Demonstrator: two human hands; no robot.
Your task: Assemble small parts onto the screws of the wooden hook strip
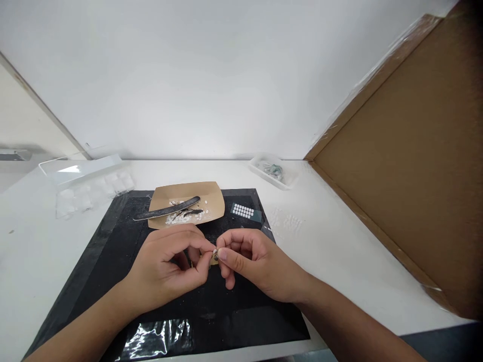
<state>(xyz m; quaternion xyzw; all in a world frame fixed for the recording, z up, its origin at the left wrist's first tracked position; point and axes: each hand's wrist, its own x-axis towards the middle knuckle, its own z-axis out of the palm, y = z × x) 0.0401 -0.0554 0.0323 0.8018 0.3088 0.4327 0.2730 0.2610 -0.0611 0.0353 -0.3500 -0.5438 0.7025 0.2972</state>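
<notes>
Over the black mat [226, 322], my left hand [171, 266] and my right hand [251, 259] meet fingertip to fingertip. Between them is a small yellowish piece [214, 259] with a dark spot and a pale bit at its top; its kind is too small to make out. Thumb and forefinger of each hand are pinched at this piece, and the fingertips partly hide it. Just beyond my hands stands a brown paper tray [181, 191] with small white bits [181, 217] and dark scraps in it. A black nail file [168, 208] lies across the tray.
A green sheet with white round stickers [243, 211] lies at the mat's far right. Behind it is a clear tub [273, 171] with greenish contents. Clear plastic packs [94, 193] lie at left. A large cardboard panel [400, 166] leans on the right; a white wall closes the back.
</notes>
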